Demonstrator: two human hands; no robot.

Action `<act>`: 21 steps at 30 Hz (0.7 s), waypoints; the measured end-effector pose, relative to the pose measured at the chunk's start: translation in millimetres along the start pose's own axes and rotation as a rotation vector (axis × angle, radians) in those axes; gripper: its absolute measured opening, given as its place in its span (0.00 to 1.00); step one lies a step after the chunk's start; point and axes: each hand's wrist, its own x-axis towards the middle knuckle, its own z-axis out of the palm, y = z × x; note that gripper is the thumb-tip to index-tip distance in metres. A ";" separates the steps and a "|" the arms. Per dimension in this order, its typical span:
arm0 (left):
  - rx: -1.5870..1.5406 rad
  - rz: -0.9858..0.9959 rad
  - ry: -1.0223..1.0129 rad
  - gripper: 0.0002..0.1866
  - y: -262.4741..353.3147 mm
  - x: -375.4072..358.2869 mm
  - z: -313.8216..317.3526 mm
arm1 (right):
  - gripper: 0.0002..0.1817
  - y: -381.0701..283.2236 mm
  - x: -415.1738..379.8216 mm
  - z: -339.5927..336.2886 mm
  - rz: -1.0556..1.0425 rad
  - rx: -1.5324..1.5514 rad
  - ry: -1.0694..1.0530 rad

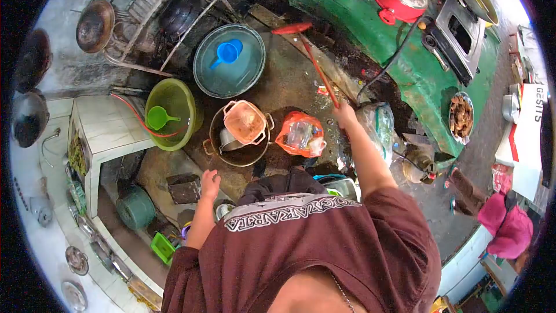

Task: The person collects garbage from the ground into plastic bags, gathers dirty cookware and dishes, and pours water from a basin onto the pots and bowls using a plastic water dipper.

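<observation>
My right hand (346,115) is closed round the handle end of a red broom (319,69). Its broad head rests on the wet floor by a low ledge at the back; the bristles cannot be made out. My left hand (209,185) hangs over the floor at the left, fingers apart and holding nothing. In front of me stands a large metal pot (250,160) with a pink basket (245,123) and a metal bowl (230,141) in it. Beside it, an orange plastic bag (301,134) holds clear plastic rubbish.
A grey tub (204,75) holds water and a blue dipper (227,52); an olive basin (191,120) has a green dipper (157,118). At right are a green-covered counter (425,75), a red pot (389,1), a stove (450,37), a gas cylinder (418,165) and another person in pink (509,226).
</observation>
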 end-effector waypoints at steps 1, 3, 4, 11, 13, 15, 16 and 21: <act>0.006 -0.005 0.009 0.17 -6.0 -7.2 0.7 | 0.19 -21.6 20.5 5.2 0.078 0.117 -0.079; 0.142 0.022 -0.016 0.17 -17.5 -23.6 -4.4 | 0.20 -3.6 101.9 54.0 -0.144 -0.165 -0.011; 0.151 0.018 -0.005 0.17 -26.8 -31.4 -6.3 | 0.20 -17.1 108.6 60.0 -0.153 -0.153 -0.015; 0.239 0.007 -0.069 0.16 -85.8 -58.5 -10.6 | 0.24 25.1 84.2 66.9 -0.040 -0.226 -0.242; 0.238 -0.095 -0.096 0.16 -94.8 -56.0 -3.6 | 0.23 45.7 12.7 38.5 0.058 -0.148 -0.177; 0.222 -0.108 -0.155 0.17 -99.2 -41.7 8.1 | 0.22 126.0 -10.8 53.5 0.046 -0.048 -0.113; 0.212 -0.126 -0.212 0.18 -99.9 -34.5 12.8 | 0.20 108.7 -61.9 17.4 0.241 0.121 -0.321; 0.120 -0.004 -0.112 0.18 -41.4 4.9 32.9 | 0.18 92.3 -197.2 -42.7 0.297 0.253 -0.215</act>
